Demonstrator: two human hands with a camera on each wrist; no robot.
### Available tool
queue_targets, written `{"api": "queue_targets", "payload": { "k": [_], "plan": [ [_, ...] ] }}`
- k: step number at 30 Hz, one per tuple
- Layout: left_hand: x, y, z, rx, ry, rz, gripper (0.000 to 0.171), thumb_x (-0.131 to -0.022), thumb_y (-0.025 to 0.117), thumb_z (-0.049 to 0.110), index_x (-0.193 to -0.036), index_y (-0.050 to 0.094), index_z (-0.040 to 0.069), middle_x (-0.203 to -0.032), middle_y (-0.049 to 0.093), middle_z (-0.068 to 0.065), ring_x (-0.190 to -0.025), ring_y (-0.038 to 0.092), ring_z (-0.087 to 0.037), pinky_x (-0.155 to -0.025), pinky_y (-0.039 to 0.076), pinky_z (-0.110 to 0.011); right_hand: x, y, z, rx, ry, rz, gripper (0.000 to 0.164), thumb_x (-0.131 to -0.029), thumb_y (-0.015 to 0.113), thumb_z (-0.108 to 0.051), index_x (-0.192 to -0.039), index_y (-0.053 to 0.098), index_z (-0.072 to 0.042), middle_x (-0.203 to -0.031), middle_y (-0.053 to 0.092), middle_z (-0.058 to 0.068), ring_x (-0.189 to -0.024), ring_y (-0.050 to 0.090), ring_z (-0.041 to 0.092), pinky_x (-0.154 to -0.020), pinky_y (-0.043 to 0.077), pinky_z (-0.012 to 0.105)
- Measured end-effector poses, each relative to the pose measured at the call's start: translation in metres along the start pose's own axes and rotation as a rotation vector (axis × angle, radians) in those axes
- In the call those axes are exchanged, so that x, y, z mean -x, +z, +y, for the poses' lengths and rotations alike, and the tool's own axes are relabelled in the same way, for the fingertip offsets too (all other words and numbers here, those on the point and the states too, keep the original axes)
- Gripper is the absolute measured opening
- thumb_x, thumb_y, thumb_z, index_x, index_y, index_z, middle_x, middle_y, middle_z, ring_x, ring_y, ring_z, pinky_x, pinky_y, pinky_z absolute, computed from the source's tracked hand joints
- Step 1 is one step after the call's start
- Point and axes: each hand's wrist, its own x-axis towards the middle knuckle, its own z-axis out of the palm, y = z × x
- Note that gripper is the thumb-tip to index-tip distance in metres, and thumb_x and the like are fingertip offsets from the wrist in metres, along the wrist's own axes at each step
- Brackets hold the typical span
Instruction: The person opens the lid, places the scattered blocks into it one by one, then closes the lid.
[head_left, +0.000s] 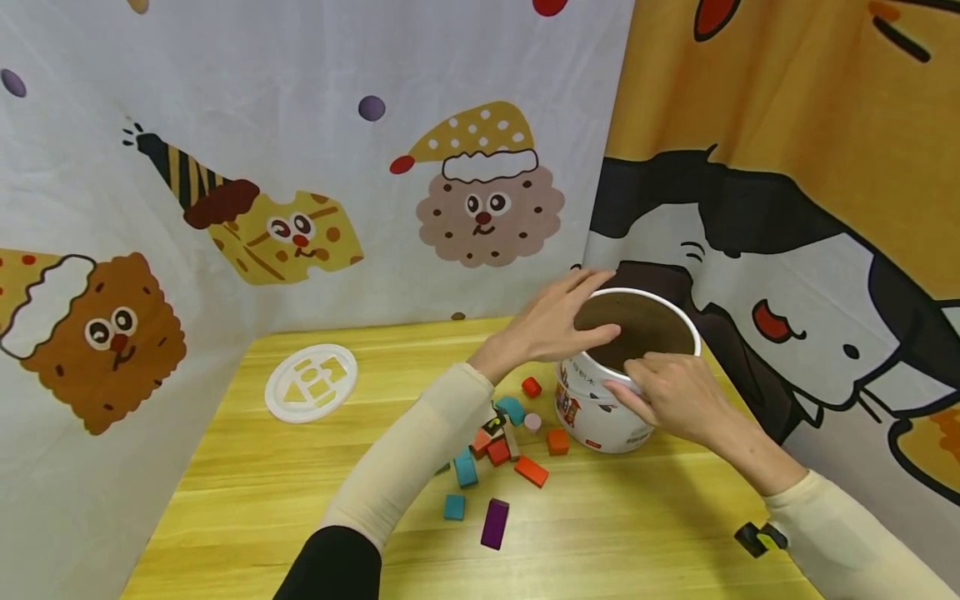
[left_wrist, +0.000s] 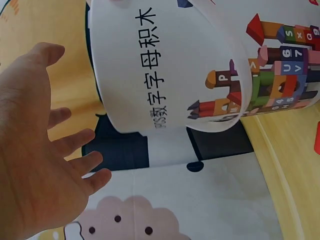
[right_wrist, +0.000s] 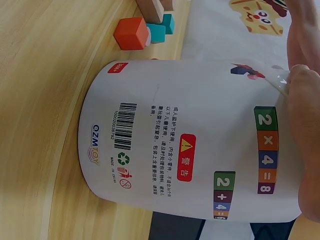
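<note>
A white printed toy-block bucket stands on the table with its round mouth facing up. My right hand grips the near side of its rim, fingers curled over the edge and thumb outside. In the right wrist view that hand lies along the rim, above the bucket's label and barcode. Over the rim's left side is my left hand, its fingers extended. The left wrist view shows this hand holding nothing, beside the bucket wall. The bottom of the bucket is hidden.
Several coloured wooden blocks lie left of the bucket, among them an orange cube, a red-orange block and a purple block. A white lid with shaped holes rests at the table's back left. Printed curtains border the table.
</note>
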Motion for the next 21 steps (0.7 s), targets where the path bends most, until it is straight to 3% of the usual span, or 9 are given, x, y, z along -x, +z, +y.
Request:
{"api": "queue_targets", "payload": {
  "k": [11,16,21],
  "plan": [
    [0.041,-0.014,-0.027,0.039,-0.084,0.056,0.087,-0.106,0.069,0.06,-0.18,0.03,0.036,-0.187,0.033,-0.002,-0.172,0.037,-0.032,-0.138,0.036,-0.062,0.0,-0.001,-0.001,-0.005,0.02,-0.003,0.065,-0.119,0.04,-0.062,-0.073,0.05,-0.018,-0.06,0.033,-0.011,-0.055,0.025,0.002,-0.052,0.015,0.019],
    [0.064,-0.013,-0.045,0.033,-0.109,0.091,0.085,-0.107,0.067,0.061,-0.179,0.031,0.036,-0.185,0.036,-0.001,-0.169,0.04,-0.032,-0.136,0.037,-0.064,0.001,-0.003,-0.004,-0.015,0.05,-0.027,0.064,-0.119,0.04,-0.063,-0.073,0.049,-0.019,-0.061,0.033,-0.012,-0.056,0.026,0.002,-0.053,0.016,0.02],
    [0.087,-0.009,-0.064,0.064,-0.171,0.087,0.084,-0.107,0.064,0.064,-0.179,0.026,0.045,-0.186,0.034,0.0,-0.171,0.037,-0.033,-0.136,0.035,-0.069,0.001,-0.004,-0.005,-0.02,0.063,-0.036,0.064,-0.119,0.04,-0.063,-0.073,0.048,-0.019,-0.061,0.033,-0.011,-0.056,0.026,0.003,-0.054,0.015,0.02]
  ]
}}
